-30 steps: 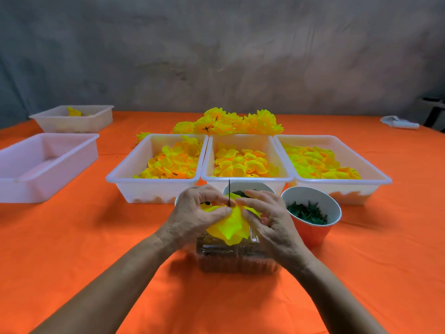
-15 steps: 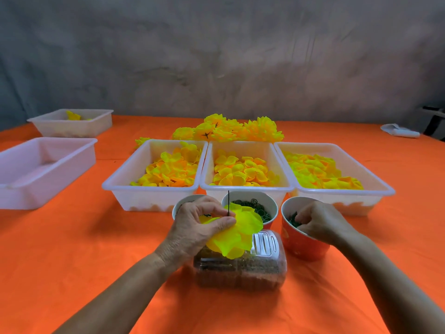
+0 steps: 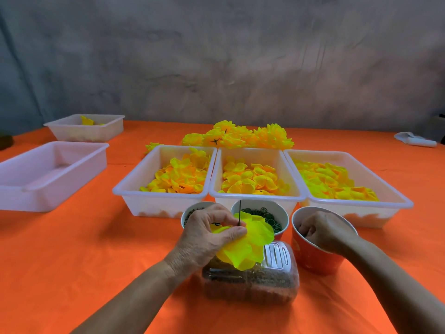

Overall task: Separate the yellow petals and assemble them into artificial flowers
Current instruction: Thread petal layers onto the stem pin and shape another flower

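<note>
My left hand [image 3: 207, 237] pinches a half-built yellow flower [image 3: 250, 244] of stacked petals threaded on a thin dark stem pin [image 3: 240, 212], held above a clear lidded box [image 3: 255, 283]. My right hand [image 3: 322, 231] dips into the orange cup [image 3: 313, 259], fingers curled inside; what they hold is hidden. Three white trays of loose yellow petals stand behind: left tray [image 3: 134, 186], middle tray [image 3: 255, 197], right tray [image 3: 395, 201]. Finished yellow flowers [image 3: 240, 137] are heaped beyond the trays.
A cup of dark green rings [image 3: 272, 210] and another cup [image 3: 190, 212] stand just behind my left hand. Two white trays sit at the left [image 3: 31, 186], [image 3: 106, 121]. A white object [image 3: 415, 139] lies far right on the orange tablecloth [image 3: 84, 249].
My right hand left the flower and moved right into the orange cup. My left hand keeps holding the flower on its pin.
</note>
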Motion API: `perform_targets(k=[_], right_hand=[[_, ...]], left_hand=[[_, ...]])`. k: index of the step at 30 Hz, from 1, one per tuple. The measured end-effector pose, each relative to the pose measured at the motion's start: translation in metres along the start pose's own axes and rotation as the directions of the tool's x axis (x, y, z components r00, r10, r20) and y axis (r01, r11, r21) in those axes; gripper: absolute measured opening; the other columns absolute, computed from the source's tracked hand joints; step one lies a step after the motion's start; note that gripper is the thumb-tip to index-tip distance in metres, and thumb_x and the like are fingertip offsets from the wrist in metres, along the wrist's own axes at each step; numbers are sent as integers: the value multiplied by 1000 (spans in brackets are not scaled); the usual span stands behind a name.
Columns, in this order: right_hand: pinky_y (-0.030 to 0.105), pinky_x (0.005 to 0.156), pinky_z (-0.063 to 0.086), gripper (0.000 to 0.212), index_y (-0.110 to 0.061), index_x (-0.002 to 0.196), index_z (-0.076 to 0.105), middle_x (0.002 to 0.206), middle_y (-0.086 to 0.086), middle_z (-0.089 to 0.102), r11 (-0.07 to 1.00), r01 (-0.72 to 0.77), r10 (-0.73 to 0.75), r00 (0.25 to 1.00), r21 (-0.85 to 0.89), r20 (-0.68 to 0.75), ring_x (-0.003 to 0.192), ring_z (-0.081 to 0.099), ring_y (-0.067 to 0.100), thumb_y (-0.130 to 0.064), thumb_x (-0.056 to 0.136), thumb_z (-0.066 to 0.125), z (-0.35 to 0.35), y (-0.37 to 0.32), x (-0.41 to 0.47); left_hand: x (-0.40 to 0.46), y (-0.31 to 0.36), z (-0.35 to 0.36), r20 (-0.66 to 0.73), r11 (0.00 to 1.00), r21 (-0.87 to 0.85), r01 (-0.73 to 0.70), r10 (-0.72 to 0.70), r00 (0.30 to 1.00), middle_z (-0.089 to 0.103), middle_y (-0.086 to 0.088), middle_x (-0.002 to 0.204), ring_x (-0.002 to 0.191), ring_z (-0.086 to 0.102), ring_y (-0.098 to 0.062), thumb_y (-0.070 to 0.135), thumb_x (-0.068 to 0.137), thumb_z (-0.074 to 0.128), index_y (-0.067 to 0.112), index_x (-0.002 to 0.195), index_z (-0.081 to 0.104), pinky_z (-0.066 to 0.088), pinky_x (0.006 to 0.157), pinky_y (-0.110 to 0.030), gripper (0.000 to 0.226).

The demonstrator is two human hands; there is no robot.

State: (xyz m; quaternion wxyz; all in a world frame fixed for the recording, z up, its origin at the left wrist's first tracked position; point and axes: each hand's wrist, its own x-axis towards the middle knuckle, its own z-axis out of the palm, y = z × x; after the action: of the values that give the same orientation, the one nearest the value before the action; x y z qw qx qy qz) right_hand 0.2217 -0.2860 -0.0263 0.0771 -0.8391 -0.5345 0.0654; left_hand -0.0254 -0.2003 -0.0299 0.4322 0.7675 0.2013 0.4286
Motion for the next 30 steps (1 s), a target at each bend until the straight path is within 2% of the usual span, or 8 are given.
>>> perform_targets(k=[4, 7, 9, 14, 17, 20, 25, 30], right_hand=[[20, 55, 33, 20, -30, 66, 69, 58, -10, 52, 999, -28, 30, 998, 38, -51, 63, 46, 16, -15, 77, 63, 3, -1, 2], [23, 64, 39, 11, -23, 76, 75, 82, 2, 71, 981, -83, 104, 988, 177, -113, 78, 61, 20, -13, 76, 72, 3, 3, 2], [26, 67, 43, 6, -18, 74, 76, 84, 6, 73, 975, -92, 129, 975, 204, -181, 83, 64, 23, -12, 75, 73, 3, 5, 1], [21, 49, 34, 31, -20, 48, 56, 54, -1, 61, 952, -93, 170, 953, 293, -252, 63, 57, 19, 0, 70, 65, -4, 12, 0], [22, 49, 37, 23, -15, 57, 62, 45, -5, 61, 906, -61, 174, 955, 419, -238, 50, 56, 10, 3, 69, 68, -7, 15, -3], [19, 46, 43, 20, -14, 68, 67, 58, 0, 68, 840, -31, 151, 972, 542, -178, 44, 60, 11, 6, 70, 71, -9, 16, -8], [6, 45, 39, 18, -16, 74, 76, 42, -8, 60, 890, -21, 137, 965, 455, -225, 40, 55, -3, 1, 72, 72, -12, 21, -13], [24, 65, 45, 19, -6, 82, 77, 61, 8, 68, 927, -14, 163, 915, 375, -368, 62, 65, 20, 8, 73, 67, -9, 19, -14]], left_hand=[[-1, 1, 0, -4, 1000, 8, -6, 6, 1000, 67, -1, 78, 78, 61, -13, 28, 65, 77, 33, 66, 72, 49, 74, -23, 8], [0, -1, 1, -7, 999, 34, -10, 10, 1000, 67, 1, 78, 77, 61, -13, 21, 67, 79, 33, 67, 72, 49, 74, -24, 15], [0, -1, 1, -8, 1000, 16, -9, 9, 1000, 67, 3, 77, 77, 61, -9, 24, 66, 79, 32, 67, 73, 48, 74, -20, 10], [-1, -1, 1, -6, 1000, 2, -11, 11, 1000, 67, 2, 79, 76, 61, -8, 28, 64, 77, 30, 67, 73, 47, 73, -18, 5], [-2, -1, 1, -9, 1000, 13, -21, 21, 1000, 66, 1, 78, 76, 61, -7, 22, 66, 79, 29, 67, 73, 47, 73, -18, 9], [-1, -2, 1, -20, 1000, 6, -27, 27, 999, 67, -1, 78, 75, 61, -8, 27, 65, 77, 32, 65, 72, 48, 73, -20, 7], [1, -2, 1, -11, 999, 7, -37, 37, 999, 67, -2, 79, 76, 61, -9, 28, 65, 78, 36, 66, 73, 49, 73, -22, 9], [0, -4, 1, -20, 999, 9, -38, 38, 999, 66, -5, 79, 76, 61, -12, 26, 66, 78, 32, 66, 73, 49, 74, -27, 7]])
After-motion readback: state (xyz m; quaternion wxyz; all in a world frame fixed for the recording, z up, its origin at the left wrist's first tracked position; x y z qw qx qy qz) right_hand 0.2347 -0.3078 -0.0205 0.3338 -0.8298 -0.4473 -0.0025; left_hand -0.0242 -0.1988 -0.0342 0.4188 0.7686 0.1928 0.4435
